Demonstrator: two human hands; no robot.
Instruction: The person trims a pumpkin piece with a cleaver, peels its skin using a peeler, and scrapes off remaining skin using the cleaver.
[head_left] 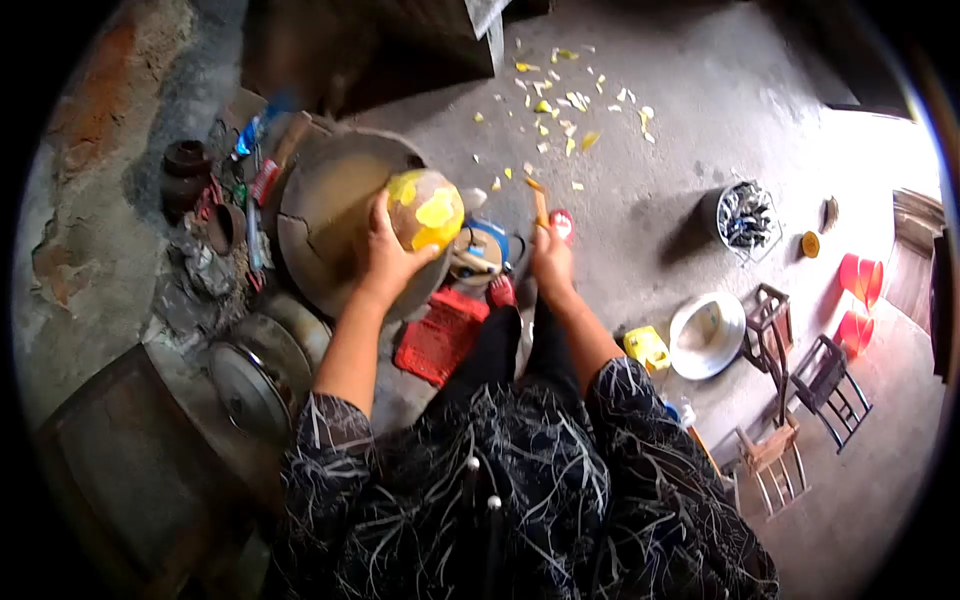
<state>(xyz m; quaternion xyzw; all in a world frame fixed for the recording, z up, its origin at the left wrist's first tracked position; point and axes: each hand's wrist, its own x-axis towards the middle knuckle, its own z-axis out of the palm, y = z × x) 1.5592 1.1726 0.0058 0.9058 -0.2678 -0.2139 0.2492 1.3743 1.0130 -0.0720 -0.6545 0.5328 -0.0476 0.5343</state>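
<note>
My left hand [392, 258] grips a partly peeled pumpkin [425, 210], its skin tan with bright yellow patches where flesh shows. The pumpkin is held above the right edge of a big round brown-grey surface [325, 200]. To the right, my right hand [552, 262] is closed around a slim orange-brown tool [541, 205] pointing away from me. Its kind is not clear, and it is apart from the pumpkin. Yellow and white peelings [570, 105] lie scattered on the floor ahead.
A red plastic basket [440, 335] and a blue-rimmed round item [480, 250] sit by my feet. On the right stand a metal bucket [745, 215], a white basin [707, 335], a yellow container [647, 348] and small chairs [830, 390]. Pot lids [250, 385] and clutter line the left wall.
</note>
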